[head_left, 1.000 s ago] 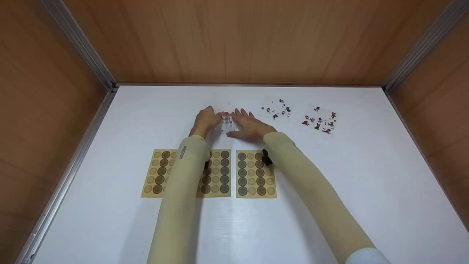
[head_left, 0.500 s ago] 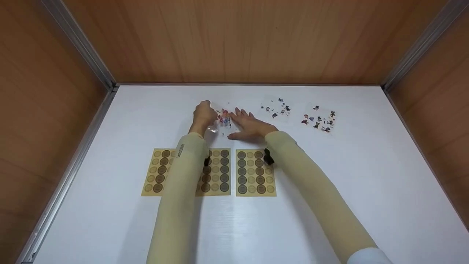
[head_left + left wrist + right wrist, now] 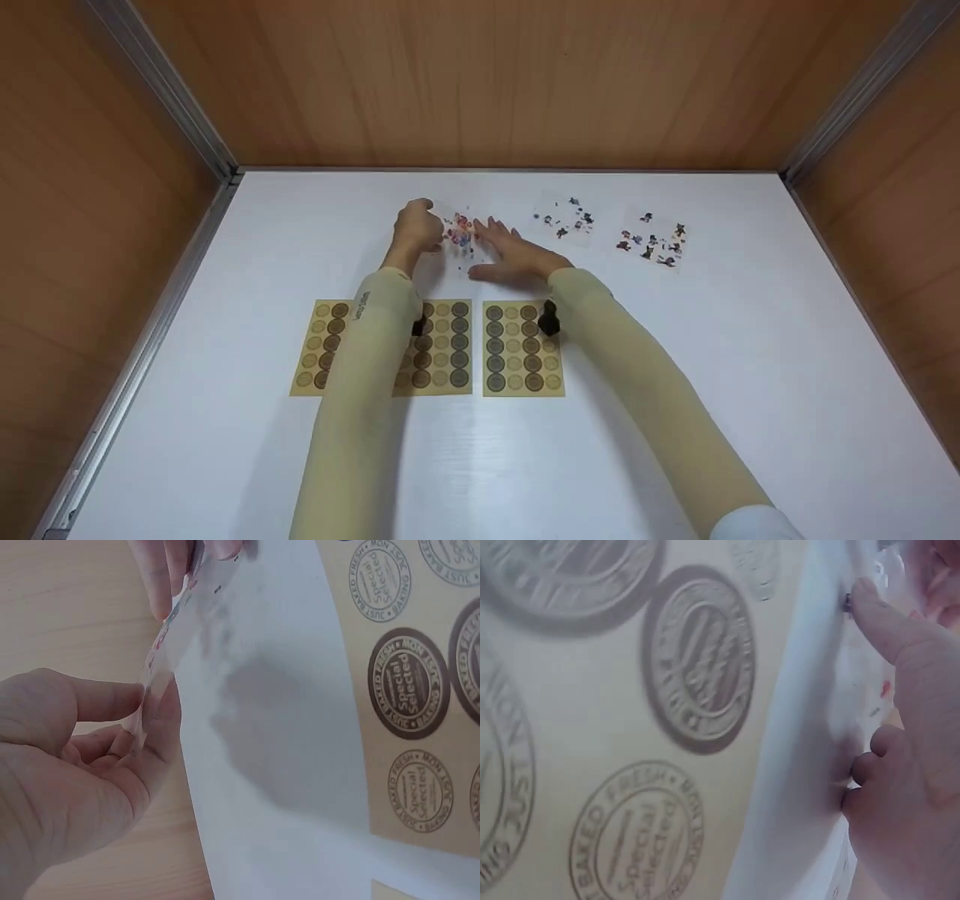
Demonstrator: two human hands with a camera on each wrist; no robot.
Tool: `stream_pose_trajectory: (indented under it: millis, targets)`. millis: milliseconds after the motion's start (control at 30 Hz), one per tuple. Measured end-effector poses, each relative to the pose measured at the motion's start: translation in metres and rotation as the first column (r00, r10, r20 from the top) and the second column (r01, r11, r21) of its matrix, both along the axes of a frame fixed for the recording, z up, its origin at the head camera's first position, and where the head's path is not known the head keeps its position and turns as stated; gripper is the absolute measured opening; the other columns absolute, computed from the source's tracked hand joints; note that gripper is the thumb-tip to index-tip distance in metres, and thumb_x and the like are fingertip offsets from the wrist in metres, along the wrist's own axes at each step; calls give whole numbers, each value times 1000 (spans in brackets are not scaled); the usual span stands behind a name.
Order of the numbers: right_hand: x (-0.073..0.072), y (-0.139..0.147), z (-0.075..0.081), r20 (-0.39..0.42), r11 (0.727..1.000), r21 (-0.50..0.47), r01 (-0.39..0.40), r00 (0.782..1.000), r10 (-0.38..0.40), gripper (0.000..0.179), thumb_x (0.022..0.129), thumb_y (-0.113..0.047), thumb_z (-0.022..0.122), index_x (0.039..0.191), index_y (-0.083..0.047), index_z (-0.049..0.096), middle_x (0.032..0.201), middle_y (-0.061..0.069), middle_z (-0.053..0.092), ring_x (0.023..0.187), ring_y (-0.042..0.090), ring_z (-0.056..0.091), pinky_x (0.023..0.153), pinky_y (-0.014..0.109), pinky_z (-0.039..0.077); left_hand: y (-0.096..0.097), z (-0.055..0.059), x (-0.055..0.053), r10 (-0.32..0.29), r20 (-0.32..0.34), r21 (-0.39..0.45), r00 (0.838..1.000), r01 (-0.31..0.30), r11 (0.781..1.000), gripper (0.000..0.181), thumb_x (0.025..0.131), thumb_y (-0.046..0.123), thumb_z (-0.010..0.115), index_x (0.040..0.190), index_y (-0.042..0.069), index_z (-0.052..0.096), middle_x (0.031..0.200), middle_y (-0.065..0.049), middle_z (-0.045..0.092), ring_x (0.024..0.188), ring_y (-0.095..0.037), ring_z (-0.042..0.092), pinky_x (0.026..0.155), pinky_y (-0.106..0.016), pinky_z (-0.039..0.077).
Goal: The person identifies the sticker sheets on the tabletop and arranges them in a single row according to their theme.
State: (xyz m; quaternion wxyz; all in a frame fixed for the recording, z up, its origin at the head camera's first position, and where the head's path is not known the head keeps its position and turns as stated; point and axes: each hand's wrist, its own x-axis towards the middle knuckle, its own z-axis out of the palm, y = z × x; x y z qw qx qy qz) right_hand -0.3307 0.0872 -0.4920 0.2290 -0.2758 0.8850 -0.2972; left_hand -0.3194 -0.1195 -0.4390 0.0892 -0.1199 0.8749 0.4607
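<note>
My left hand (image 3: 418, 226) pinches the left edge of a clear sticker sheet (image 3: 459, 232) printed with small red and blue figures. In the left wrist view, the thumb and fingers of that hand (image 3: 75, 765) hold the thin transparent film (image 3: 154, 664), bent up off the white table. On the sheet's right side lies my right hand (image 3: 517, 255), fingers stretched and spread. The right wrist view has this hand (image 3: 930, 720) low over the table, its thumb extended beside the film.
Two more clear sticker sheets (image 3: 564, 219) (image 3: 651, 241) with small dark figures lie to the right. Nearer me are tan sheets (image 3: 442, 345) (image 3: 523, 349) of round bakery labels, partly under my forearms. Wooden walls (image 3: 480, 82) enclose the white table (image 3: 480, 465).
My left hand has moved slightly left and away from me, drawing the clear sheet's left edge up. The right hand has stayed nearly in place with its fingers spread.
</note>
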Motion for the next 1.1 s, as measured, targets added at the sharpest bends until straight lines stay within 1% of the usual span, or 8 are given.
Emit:
stream_pose_trajectory:
  millis: [133, 267, 333, 467, 567, 733, 967, 1100]
  targets:
    - [-6, 6, 2, 153, 967, -226, 120, 984, -87, 103, 94, -46, 70, 164, -27, -3, 170, 10, 5, 155, 23, 8, 126, 40, 6, 1, 12, 7, -24, -50, 89, 998, 29, 996, 53, 101, -1, 42, 154, -1, 36, 123, -19, 62, 101, -28, 67, 70, -27, 62]
    - [-10, 20, 8, 343, 888, -369, 274, 928, -144, 100, 95, -43, 71, 164, -30, -1, 168, 9, 18, 152, 19, 25, 124, 39, 19, 9, 29, 15, -40, -123, 194, 992, 63, 979, 55, 99, -4, 50, 152, 0, 39, 123, -19, 60, 99, -30, 68, 72, -30, 62]
    - [-11, 29, 14, 471, 816, -443, 371, 871, -140, 97, 96, -41, 70, 165, -30, 3, 167, 8, 23, 149, 23, 32, 122, 42, 27, 15, 39, 18, -50, -161, 242, 986, 89, 966, 54, 99, -4, 53, 152, 0, 40, 124, -20, 58, 95, -28, 68, 72, -29, 62]
    - [-11, 47, 29, 673, 609, -574, 547, 739, -29, 88, 100, -30, 67, 165, -24, 9, 162, 11, 34, 142, 37, 42, 111, 50, 43, 28, 56, 26, -53, -242, 343, 969, 136, 929, 53, 99, -3, 56, 150, 1, 42, 120, -17, 57, 92, -28, 69, 72, -30, 63]
    - [-5, 63, 38, 726, 515, -610, 603, 685, 58, 76, 102, -25, 64, 163, -20, 20, 157, 14, 42, 138, 43, 45, 105, 56, 48, 37, 61, 35, -38, -279, 422, 960, 158, 893, 52, 100, -2, 58, 149, 2, 44, 116, -14, 55, 96, -31, 68, 75, -33, 63]
    - [11, 91, 50, 718, 530, -624, 574, 689, 100, 57, 103, -22, 61, 155, -15, 40, 153, 18, 44, 136, 44, 46, 104, 58, 48, 51, 54, 51, 15, -261, 567, 965, 141, 812, 48, 101, -1, 58, 147, 6, 46, 116, -13, 54, 97, -29, 69, 82, -42, 62]
    - [35, 134, 65, 712, 588, -580, 563, 701, 32, 55, 102, -21, 64, 153, -10, 44, 143, 18, 53, 119, 37, 63, 99, 55, 53, 85, 35, 73, 13, -147, 778, 989, 107, 619, 41, 102, 1, 58, 141, 8, 50, 116, -14, 55, 101, -32, 67, 84, -41, 62]
    - [52, 160, 67, 716, 601, -567, 563, 698, 22, 56, 103, -20, 62, 154, -8, 41, 136, 15, 59, 118, 37, 64, 97, 53, 55, 106, 26, 85, -53, -112, 807, 992, 122, 578, 39, 103, 3, 57, 140, 7, 51, 119, -18, 56, 113, -41, 64, 85, -41, 62]
